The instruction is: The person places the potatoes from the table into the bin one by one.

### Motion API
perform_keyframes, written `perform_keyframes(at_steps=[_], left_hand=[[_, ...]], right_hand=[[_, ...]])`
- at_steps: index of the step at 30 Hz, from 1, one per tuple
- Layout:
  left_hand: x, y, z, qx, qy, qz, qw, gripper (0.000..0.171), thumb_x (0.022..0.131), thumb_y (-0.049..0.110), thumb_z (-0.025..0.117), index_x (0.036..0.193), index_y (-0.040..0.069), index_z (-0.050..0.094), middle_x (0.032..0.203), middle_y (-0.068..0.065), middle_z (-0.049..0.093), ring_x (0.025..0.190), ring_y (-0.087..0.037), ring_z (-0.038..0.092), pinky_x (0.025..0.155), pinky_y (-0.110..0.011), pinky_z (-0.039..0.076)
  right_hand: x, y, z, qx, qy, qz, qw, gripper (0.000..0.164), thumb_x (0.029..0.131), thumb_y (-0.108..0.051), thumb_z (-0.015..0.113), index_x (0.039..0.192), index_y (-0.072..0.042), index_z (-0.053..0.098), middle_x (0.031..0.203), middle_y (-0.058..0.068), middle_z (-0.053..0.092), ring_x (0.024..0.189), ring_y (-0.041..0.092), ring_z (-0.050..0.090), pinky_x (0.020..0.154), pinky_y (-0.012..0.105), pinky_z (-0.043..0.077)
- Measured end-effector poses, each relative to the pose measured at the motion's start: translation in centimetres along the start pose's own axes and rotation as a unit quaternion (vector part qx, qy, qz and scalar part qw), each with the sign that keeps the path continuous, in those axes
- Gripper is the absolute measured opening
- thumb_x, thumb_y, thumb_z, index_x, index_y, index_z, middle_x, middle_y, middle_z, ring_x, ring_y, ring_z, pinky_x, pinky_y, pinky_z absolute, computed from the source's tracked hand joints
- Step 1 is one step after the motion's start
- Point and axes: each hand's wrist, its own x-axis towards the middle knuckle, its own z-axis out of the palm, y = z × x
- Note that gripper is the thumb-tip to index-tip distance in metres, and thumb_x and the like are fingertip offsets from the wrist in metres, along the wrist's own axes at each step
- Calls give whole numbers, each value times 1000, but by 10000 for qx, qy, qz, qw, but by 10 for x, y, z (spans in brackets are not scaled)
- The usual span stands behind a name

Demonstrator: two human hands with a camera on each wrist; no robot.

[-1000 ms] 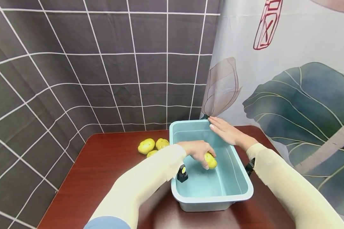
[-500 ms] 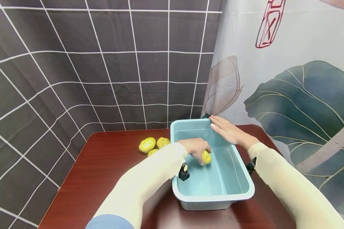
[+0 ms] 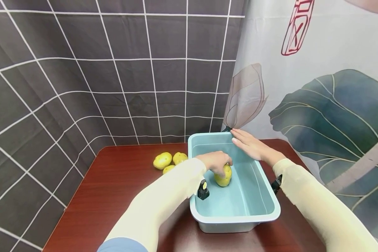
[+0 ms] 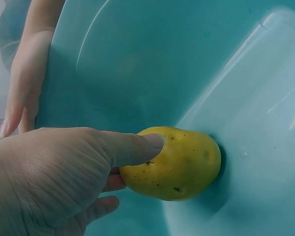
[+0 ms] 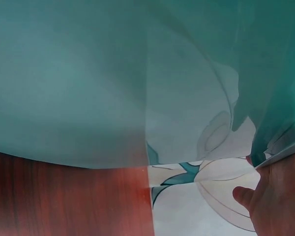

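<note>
In the head view my left hand (image 3: 215, 161) reaches down into a light blue plastic tub (image 3: 233, 219). It grips a yellow potato (image 3: 223, 176) low over the tub's floor, left of the tub's middle. The left wrist view shows the thumb laid along the potato (image 4: 182, 164), with the fingers partly hidden behind it. My right hand (image 3: 251, 146) rests on the tub's far right rim, fingers extended. In the right wrist view only part of that hand (image 5: 282, 201) shows, beside the tub's outer wall.
Several more potatoes (image 3: 162, 161) lie on the red-brown wooden table (image 3: 126, 178) left of the tub, one partly covered by the left sleeve (image 3: 163, 196). A dark grid-patterned curtain (image 3: 129, 73) and a white curtain with a leaf print (image 3: 330, 122) stand behind.
My left hand has moved a little left inside the tub with the potato, which now shows more below the fingers. The right hand has stayed on the rim.
</note>
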Motion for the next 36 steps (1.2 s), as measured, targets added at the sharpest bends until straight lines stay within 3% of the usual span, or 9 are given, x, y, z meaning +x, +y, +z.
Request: perform_keyframes(at_steps=[9, 15, 30, 36], left_hand=[[-1, -1, -2, -164, 287, 94, 9994, 53, 80, 31, 79, 129, 17, 62, 123, 3, 61, 108, -9, 54, 93, -25, 44], [-1, -1, -4, -231, 141, 370, 9989, 56, 81, 35, 78, 130, 16, 60, 126, 4, 61, 115, -9, 53, 97, -24, 42], [1, -3, 0, -401, 137, 403, 9983, 58, 78, 29, 81, 131, 17, 59, 126, 1, 61, 118, -12, 53, 98, -25, 41], [-1, -7, -5, -530, 72, 403, 9978, 57, 80, 26, 80, 132, 17, 58, 126, 1, 61, 118, -12, 53, 97, -24, 42]], right_hand=[[-2, -2, -1, -32, -29, 34, 10000, 64, 103, -49, 24, 155, -11, 17, 160, 10, 13, 145, 35, 7, 112, 60, 7], [-3, -2, -1, -84, 9, 33, 10000, 64, 103, -49, 24, 155, -12, 17, 160, 10, 12, 145, 36, 7, 112, 60, 8], [-4, -1, 2, -66, 120, -15, 9999, 63, 103, -48, 27, 154, -11, 20, 159, 11, 16, 145, 35, 9, 112, 59, 9], [0, -4, -2, -76, 17, 8, 10000, 63, 104, -47, 27, 154, -11, 18, 159, 12, 15, 145, 36, 9, 111, 61, 9]])
